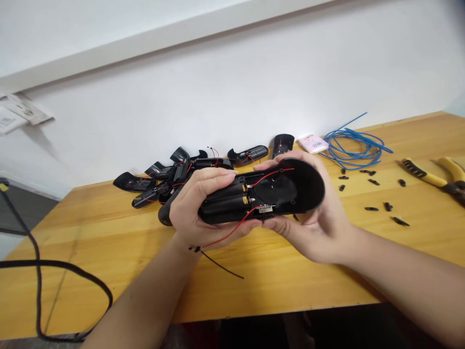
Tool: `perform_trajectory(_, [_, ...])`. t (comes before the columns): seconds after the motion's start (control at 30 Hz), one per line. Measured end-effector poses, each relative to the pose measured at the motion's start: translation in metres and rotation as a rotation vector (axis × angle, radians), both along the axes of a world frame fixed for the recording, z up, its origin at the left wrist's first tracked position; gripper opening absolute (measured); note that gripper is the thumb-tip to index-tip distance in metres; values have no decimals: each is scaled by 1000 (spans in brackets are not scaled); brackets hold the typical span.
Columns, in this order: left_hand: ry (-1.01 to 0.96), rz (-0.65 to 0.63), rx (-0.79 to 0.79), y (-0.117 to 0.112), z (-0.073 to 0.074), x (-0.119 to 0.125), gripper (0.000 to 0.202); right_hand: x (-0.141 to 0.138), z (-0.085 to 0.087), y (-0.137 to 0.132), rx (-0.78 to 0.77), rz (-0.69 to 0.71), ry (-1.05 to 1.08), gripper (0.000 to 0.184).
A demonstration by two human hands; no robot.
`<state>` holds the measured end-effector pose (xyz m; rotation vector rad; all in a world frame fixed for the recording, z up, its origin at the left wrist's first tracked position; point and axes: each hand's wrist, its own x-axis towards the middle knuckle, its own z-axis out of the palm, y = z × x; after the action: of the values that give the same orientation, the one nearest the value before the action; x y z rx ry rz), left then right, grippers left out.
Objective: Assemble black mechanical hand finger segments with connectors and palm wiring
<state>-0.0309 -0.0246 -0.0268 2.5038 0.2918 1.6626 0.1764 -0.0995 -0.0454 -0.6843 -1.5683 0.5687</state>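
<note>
Fingers (218, 176) of both hands curl firmly around a black plastic shell (294, 189) above the bench (109, 242), red wires (272, 175) already fitted inside; more shells (132, 182) lie piled beyond the fingers.

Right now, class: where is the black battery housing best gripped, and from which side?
Grip the housing's broad rounded rim from the right, as the right hand does: that end is mostly bare, while the battery holder and red wires crowd the other.

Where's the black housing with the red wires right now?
In the head view, the black housing is held between the left hand and the right hand, above the wooden table and just right of the pile of black shells.
</note>
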Motion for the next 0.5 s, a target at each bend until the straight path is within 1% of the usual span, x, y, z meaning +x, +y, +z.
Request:
perform_trajectory(0.13, [-18, 22, -61, -3, -1, 1, 63, -5, 2, -3, -45, 3, 33, 72])
perform_trajectory(0.27, [-30, 33, -63, -5, -1, 2, 62, -8, 2, -2, -90, 11, 62, 67])
perform_trajectory(0.33, [-33, 29, -79, -5, -2, 3, 62, -7, 1, 0, -86, 21, 66, 68])
perform_trajectory(0.4, [-31, 29, -97, -3, -3, 2, 60, -4, -1, 2, -88, 67, 64, 72])
perform_trajectory(0.5, [-28, 26, -56, 0, -4, 1, 61, 3, -2, 5, -73, 123, 22, 76])
